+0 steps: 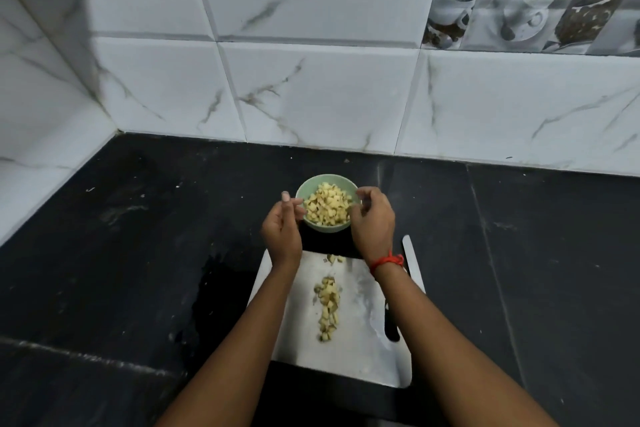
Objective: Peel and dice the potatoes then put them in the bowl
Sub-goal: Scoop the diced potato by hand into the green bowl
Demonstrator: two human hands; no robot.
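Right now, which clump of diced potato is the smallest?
The few cubes at the cutting board's far edge, nearest the bowl. The long pile mid-board and the heap in the bowl are far bigger.

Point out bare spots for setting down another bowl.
Bare: black stone counter right of the grey-bladed knife, and its left corner by the marbled tile wall. Crowded: pale green bowl flanked by left hand and right hand; white cutting board carrying diced potato.

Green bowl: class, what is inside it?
Diced potato fills the green bowl, heaped near its rim. The pile hides the bowl's bottom, so anything beneath cannot be seen.
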